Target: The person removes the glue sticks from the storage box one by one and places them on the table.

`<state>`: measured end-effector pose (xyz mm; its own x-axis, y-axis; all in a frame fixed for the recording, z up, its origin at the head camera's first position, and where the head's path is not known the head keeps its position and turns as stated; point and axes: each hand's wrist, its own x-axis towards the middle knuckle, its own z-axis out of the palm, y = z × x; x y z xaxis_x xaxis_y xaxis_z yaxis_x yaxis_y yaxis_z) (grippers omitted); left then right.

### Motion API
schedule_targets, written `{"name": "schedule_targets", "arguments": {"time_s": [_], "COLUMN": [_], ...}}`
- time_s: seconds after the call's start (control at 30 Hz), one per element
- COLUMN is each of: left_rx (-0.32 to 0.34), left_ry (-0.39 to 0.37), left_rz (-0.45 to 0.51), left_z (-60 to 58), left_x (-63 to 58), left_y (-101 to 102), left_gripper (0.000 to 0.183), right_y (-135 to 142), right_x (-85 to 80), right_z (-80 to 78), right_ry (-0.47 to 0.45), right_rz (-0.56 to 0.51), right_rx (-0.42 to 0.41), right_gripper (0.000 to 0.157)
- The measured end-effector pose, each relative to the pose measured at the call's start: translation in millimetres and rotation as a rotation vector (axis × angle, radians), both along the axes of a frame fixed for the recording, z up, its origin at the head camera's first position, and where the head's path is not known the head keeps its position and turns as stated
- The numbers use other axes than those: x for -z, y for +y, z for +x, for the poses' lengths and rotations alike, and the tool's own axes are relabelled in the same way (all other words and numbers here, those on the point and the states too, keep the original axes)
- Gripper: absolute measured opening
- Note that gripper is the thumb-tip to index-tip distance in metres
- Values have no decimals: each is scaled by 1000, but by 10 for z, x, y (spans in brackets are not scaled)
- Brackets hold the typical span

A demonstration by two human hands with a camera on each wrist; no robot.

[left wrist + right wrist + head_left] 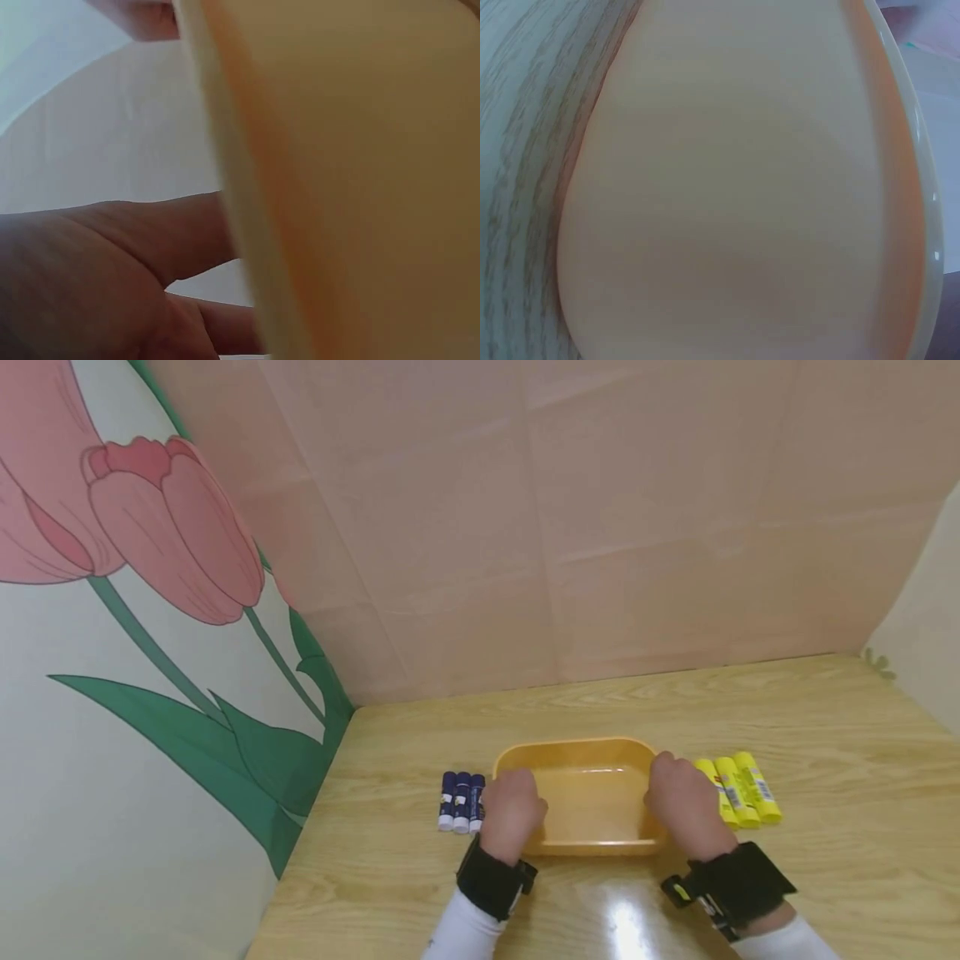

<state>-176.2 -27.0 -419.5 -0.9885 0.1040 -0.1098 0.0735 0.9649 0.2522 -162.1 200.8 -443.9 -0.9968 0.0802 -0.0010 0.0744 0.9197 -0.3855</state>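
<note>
A shallow orange-yellow plastic tray [592,802] sits between my two hands on the table in the head view. My left hand [512,810] grips its left end by the rim, and my right hand [684,802] holds the right end the same way. In the left wrist view, the thumb side of the left hand [97,277] meets the rim beside the tray's smooth outer wall [367,180]. The right wrist view is filled by the tray's side [727,187], with the right hand out of sight there.
Three dark blue glue sticks [461,802] with white ends lie side by side just left of the tray. Yellow glue sticks [738,789] lie in a row just right of it, partly behind the right hand. The wood-grain table [390,877] meets a pink-covered wall [465,527].
</note>
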Motion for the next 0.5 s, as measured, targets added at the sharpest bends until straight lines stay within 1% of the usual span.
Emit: {"name": "schedule_targets", "arguments": {"time_s": [0.1,0.27,0.43,0.5], "left_rx": [25,38,48,52], "left_ry": [49,155,206,228], "left_rz": [-23,-60,-69,-93], "left_z": [-1,-11,-35,-45], "left_x": [53,124,149,171], "left_y": [10,13,20,30], "left_gripper": [30,27,22,20], "right_y": [-2,-9,-6,-2], "right_x": [7,-2,1,0], "right_z": [5,6,5,4], "right_ry": [11,-4,8,11], "right_rz": [4,-1,8,10], "right_rx": [0,5,1,-1], "right_gripper": [12,12,12,13]}}
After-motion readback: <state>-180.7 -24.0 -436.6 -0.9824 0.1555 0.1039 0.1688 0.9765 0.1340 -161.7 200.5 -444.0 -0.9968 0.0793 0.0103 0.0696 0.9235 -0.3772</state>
